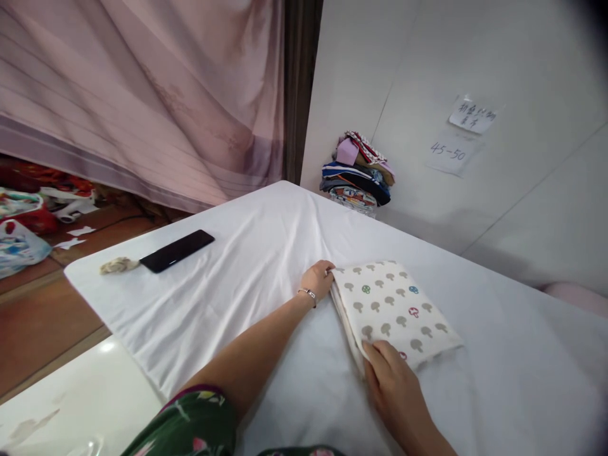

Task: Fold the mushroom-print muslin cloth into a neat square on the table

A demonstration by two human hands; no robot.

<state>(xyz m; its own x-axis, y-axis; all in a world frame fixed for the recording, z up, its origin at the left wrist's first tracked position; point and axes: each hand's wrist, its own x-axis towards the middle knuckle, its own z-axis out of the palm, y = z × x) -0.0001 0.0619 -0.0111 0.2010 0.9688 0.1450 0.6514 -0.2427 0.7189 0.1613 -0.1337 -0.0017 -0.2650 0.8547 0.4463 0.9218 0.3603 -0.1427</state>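
A folded white cloth point(389, 301) printed with grey, green, blue and red mushrooms lies on the white-covered table point(266, 253). My left hand point(317, 280), with a bracelet at the wrist, pinches the cloth's far left corner. At the near left corner, my right hand point(392, 380) grips the folded layers, its fingers on top and the thumb hidden from view. Between the two hands runs the left edge, where several stacked layers show.
A black phone point(178, 251) with a pale fuzzy charm point(118, 265) rests at the table's left. Beyond the far edge stands a pile of folded clothes point(356, 171) against the wall. Pink curtains point(156, 82) hang behind; bags point(21, 247) sit on the floor.
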